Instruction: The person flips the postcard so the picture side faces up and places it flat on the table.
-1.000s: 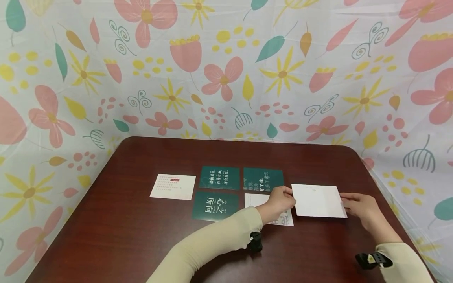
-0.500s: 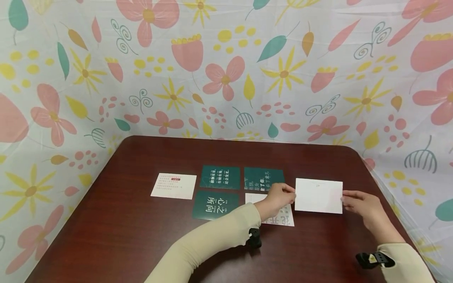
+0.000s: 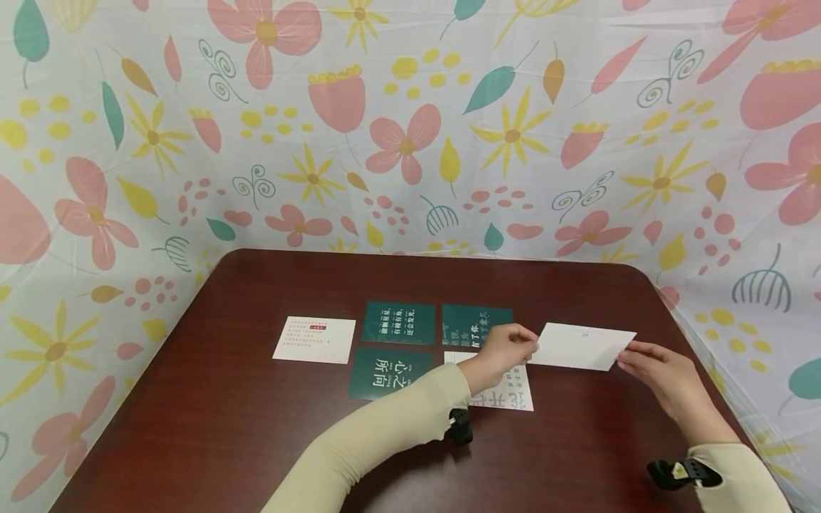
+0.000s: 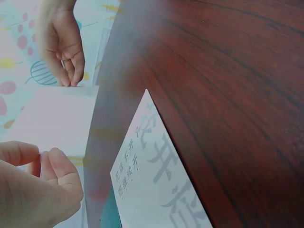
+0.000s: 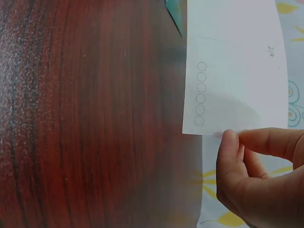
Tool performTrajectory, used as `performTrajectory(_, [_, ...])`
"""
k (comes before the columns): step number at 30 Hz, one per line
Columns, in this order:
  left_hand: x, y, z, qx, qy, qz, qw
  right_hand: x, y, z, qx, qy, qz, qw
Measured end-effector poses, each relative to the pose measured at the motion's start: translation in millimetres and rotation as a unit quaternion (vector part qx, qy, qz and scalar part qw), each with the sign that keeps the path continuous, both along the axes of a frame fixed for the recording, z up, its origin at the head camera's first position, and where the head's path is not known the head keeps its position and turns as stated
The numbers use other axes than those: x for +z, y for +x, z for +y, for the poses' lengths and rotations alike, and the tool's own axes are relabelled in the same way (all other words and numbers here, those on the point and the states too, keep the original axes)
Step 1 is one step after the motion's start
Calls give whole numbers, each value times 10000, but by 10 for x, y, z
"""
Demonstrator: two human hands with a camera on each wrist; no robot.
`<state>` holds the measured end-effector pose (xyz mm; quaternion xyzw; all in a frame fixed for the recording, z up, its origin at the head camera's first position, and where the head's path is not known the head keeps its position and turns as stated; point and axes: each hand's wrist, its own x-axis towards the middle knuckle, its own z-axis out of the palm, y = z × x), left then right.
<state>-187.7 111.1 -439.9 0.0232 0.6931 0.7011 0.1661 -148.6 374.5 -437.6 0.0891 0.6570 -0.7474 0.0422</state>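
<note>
Between both hands a white postcard [image 3: 585, 346] is held up above the table's right side, tilted. My left hand [image 3: 500, 354] pinches its left edge between thumb and fingers. At the opposite edge my right hand [image 3: 663, 377] pinches it the same way. A row of small circles is printed on the postcard [image 5: 228, 71] in the right wrist view. Under my left hand and forearm lies a white card with grey lettering [image 3: 507, 390], partly covered. Just behind that hand is a dark green card [image 3: 471, 324] with white writing.
Two more green cards lie farther left, the upper one [image 3: 398, 322] and the lower one [image 3: 388, 372]. A white card with red print [image 3: 314, 339] is at the far left. The dark wooden table [image 3: 244, 427] backs onto a floral cloth [image 3: 410, 142].
Both hands have kept hold of the postcard. It was first lower, then turned up more upright, and now it is tipped flatter, slanting, with its right side shifted slightly right.
</note>
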Motion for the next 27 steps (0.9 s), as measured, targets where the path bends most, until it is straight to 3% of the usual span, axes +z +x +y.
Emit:
performTrajectory(5, [30, -9, -25, -39, -74, 74, 9999, -2, -8, 24, 120, -392, 157, 9990])
performTrajectory(11, [22, 8, -35, 24, -252, -149, 9996, -27, 2, 85, 404, -525, 271, 9974])
performTrajectory(16, [-2, 8, -43, -38, -456, -138, 9989, -34, 22, 109, 473, -157, 192, 9986])
performTrajectory(21, [-23, -4, -23, 19, -769, 75, 9970, -52, -1, 83, 178, 459, -48, 9988])
performTrajectory(27, [-49, -14, 4, 140, -638, 141, 9978, -47, -26, 35, 45, 643, 108, 9979])
